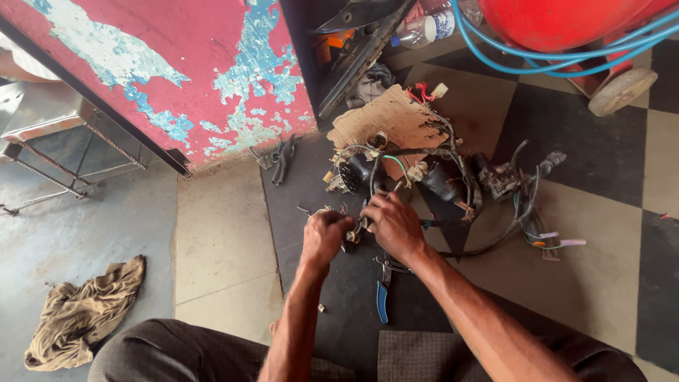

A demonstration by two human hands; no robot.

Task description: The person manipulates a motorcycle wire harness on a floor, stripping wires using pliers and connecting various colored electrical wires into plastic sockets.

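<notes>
Head camera, looking straight down: the left hand [327, 237] is curled tight, fingers closed around a small bunch of thin coloured wires [331, 210] that poke out just above its knuckles. Right beside it, almost touching, the right hand [394, 225] is also closed, pinching the same stretch of wiring harness [424, 173] where the strands meet between the two hands. What exactly sits inside each grip is too small to tell.

Just beyond the right hand's fingertips lies the rest of the harness on the floor: black connectors, looped cables, a dark round part, all tangled together. Further out from the hands, past that tangle, a torn piece of cardboard [396, 120] lies flat with a red-and-white plug at its far corner.

Below the right wrist, close to the forearm, a pair of pliers with blue handles [383, 290] rests on the dark floor tile, untouched. Out to the right of the right hand, well apart, pale pink-sleeved cable ends [559, 240] trail off the bundle.

Far to the left of the left hand, a crumpled tan rag [81, 315] sits on the concrete. Up beyond both hands, a peeling red panel [177, 71] and a blue hose [537, 60] coiled against a red tank [559, 21].
</notes>
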